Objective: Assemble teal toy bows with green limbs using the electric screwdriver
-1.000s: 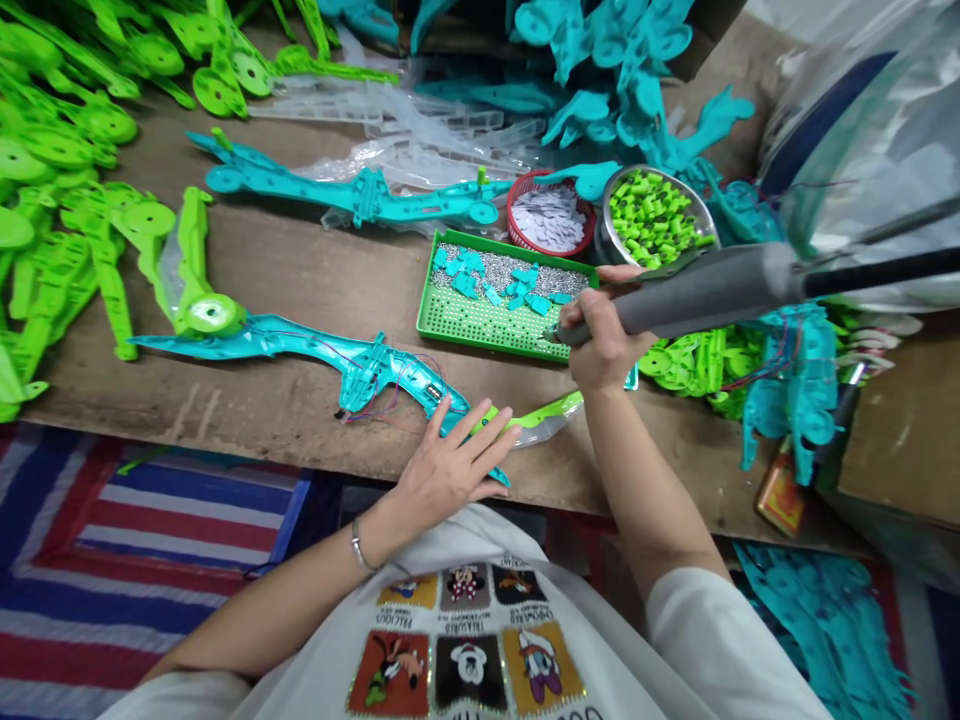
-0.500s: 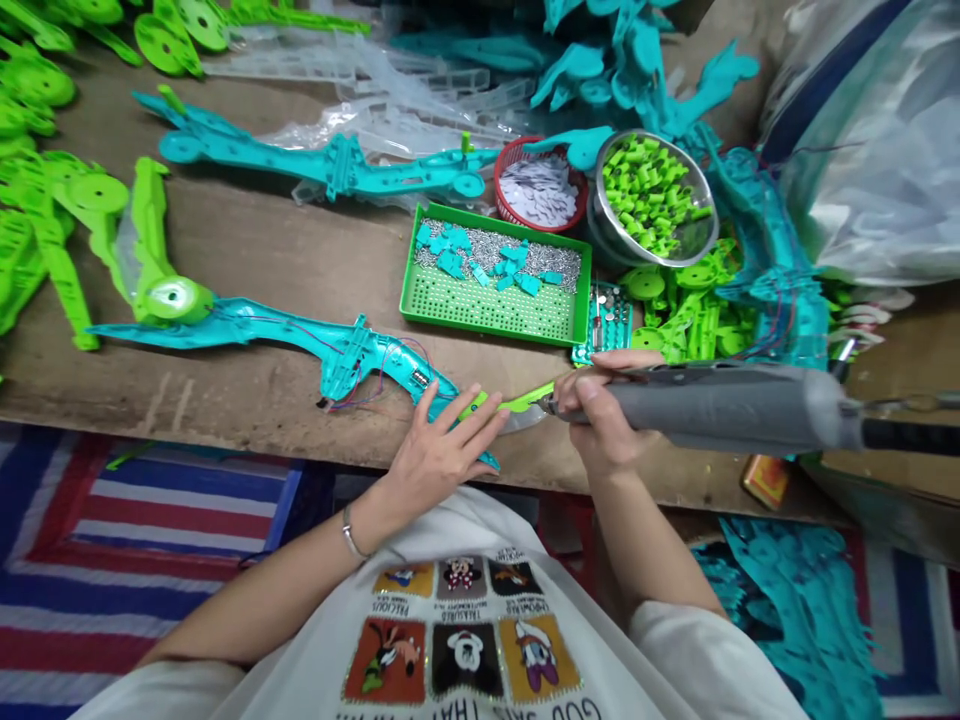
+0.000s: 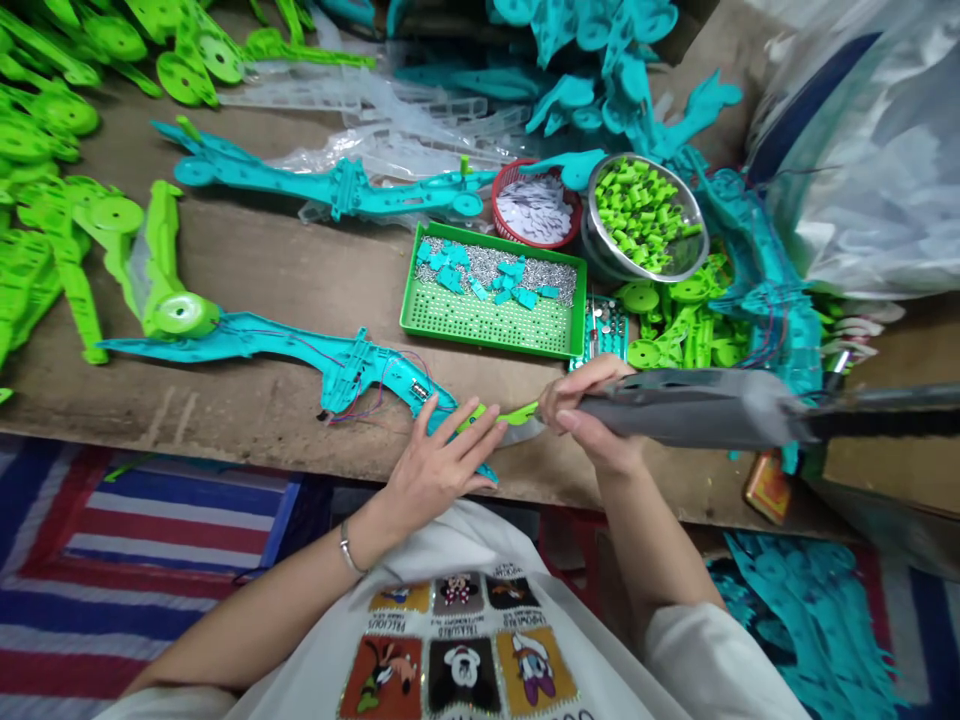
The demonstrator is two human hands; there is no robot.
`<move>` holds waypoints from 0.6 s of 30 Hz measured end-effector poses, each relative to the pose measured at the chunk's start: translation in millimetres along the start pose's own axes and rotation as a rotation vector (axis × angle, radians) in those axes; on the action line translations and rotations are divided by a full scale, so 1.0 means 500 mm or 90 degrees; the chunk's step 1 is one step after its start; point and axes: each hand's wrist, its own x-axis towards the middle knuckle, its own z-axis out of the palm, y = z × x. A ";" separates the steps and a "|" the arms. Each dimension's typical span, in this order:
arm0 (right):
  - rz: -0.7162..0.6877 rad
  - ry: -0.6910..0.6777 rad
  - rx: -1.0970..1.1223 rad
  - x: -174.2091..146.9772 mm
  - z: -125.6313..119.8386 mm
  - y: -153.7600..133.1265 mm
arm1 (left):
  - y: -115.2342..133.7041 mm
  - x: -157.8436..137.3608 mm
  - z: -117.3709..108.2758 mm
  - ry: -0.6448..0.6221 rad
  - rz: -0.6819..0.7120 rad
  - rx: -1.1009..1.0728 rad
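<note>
A teal plastic toy-bow half [image 3: 292, 340] lies open on the table in front of me, with thin wires and a small metal-contact slot showing. My left hand [image 3: 439, 455] rests with fingers stretched out flat across its right end, pressing on it and on a green curved piece [image 3: 517, 412] with a clear edge. My right hand [image 3: 592, 410] is wrapped around the front of a grey electric screwdriver [image 3: 690, 408], held level and pointing left. Its tip is at the green piece's right end, mostly hidden by my fingers. A green lever part [image 3: 180, 315] sits at the bow's left end.
Behind the bow stands a green tray [image 3: 491, 335] of screws and teal bits. Near it are a red basket [image 3: 499, 215] of white pieces and a metal bowl [image 3: 600, 250] of green parts. Green parts [image 3: 56, 230] pile up left, teal ones [image 3: 772, 270] right.
The view has shifted slightly. My right hand and the screwdriver have moved a little left, and my fingers now cover its tip more. My left hand stays on the bow half.
</note>
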 end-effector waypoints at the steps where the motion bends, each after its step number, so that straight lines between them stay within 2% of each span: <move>1: -0.053 0.021 0.011 0.020 -0.003 -0.006 | -0.001 0.001 -0.001 -0.001 0.001 -0.005; 4: -0.198 0.193 0.009 0.084 -0.009 -0.006 | -0.002 0.001 -0.003 -0.004 -0.001 -0.018; 5: -0.207 0.251 0.001 0.101 -0.011 0.002 | -0.002 0.001 -0.002 -0.001 -0.004 -0.021; 7: -0.182 0.309 -0.012 0.125 -0.013 0.024 | -0.002 0.000 -0.001 0.006 -0.005 -0.025; 12: -0.093 0.316 -0.061 0.135 -0.019 0.078 | -0.003 -0.001 0.003 0.017 -0.005 -0.033; 18: -0.065 0.328 -0.061 0.138 -0.024 0.089 | -0.002 0.000 0.001 0.027 -0.004 -0.036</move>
